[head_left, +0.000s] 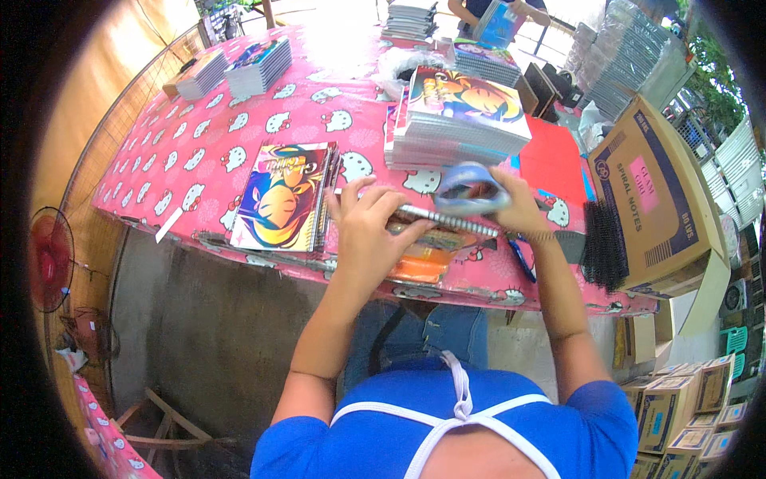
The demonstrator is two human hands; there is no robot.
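Seen edge-on, a notebook with a row of spiral loops along its edge is pinched in my left hand. My right hand closes around a blue-grey loop-shaped thing, too blurred to name, just above the notebook's right end. A thin dark coil shows by my right wrist. Left of my left hand lies a pile of spiral notebooks with a cartoon cover. Under the held notebook sits an orange packet, partly hidden.
A tall notebook stack stands beyond my hands. To the right are red sheets, a bundle of black spiral coils and an open cardboard box. More notebooks lie far left. Another person's hand holds a notebook across the table.
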